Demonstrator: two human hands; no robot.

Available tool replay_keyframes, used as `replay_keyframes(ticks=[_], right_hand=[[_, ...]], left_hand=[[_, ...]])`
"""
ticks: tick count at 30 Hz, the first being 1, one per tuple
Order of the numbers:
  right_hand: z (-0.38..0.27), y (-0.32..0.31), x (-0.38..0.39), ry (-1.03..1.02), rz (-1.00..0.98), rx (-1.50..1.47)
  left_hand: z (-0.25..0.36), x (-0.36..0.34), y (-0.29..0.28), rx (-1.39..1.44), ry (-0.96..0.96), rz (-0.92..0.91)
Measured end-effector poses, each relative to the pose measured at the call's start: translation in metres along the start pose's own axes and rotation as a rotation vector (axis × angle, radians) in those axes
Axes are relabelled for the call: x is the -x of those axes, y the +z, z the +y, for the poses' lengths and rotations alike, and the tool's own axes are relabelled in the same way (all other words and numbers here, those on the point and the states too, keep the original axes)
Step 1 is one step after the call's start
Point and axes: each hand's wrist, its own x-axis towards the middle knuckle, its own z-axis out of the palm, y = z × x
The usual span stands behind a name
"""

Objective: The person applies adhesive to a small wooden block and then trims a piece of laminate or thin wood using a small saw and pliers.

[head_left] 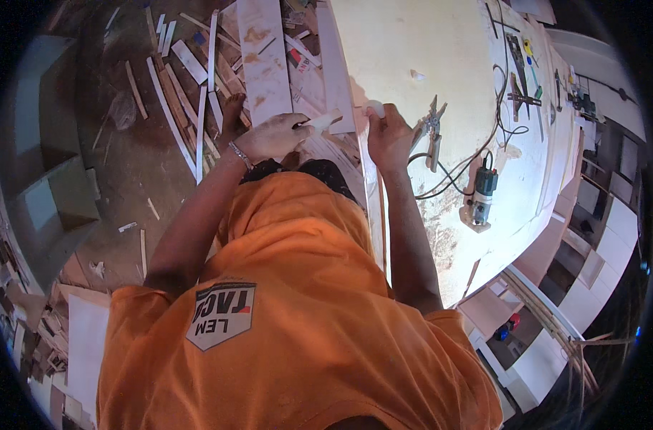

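My left hand (282, 136), with a bracelet at the wrist, is closed around a pale flat strip (326, 122) that sticks out to the right. My right hand (389, 140) is at the left edge of the pale worktable (391, 43). Its thumb and fingers pinch a small white rounded piece (375, 109), whose kind I cannot make out. Just right of this hand, a pair of metal pliers (431, 132) lies on the tabletop. Farther right, a trim router (484, 188) stands on its base with a black cord trailing from it.
Clamps (520, 89) and other hand tools lie along the table's far right side. On the floor to the left are scattered wood strips (172, 107) and long boards (265, 64). An open box-like cabinet (58, 193) stands at far left. Panels and shelving (591, 272) are at far right.
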Motion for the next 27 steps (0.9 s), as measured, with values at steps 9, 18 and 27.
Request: replay_keyframes(ticks=[9, 18, 27], right_hand=[[0.004, 0.011, 0.003, -0.131, 0.093, 0.056], [0.009, 0.010, 0.002, -0.043, 0.077, 0.049], [-0.005, -0.007, -0.003, -0.023, 0.259, 0.071]], left_hand=[[-0.005, 0.017, -0.008, 0.132, -0.049, 0.035], [-0.005, 0.024, -0.010, 0.131, -0.046, 0.006], [-0.017, 0.026, -0.012, 0.061, -0.041, 0.059]])
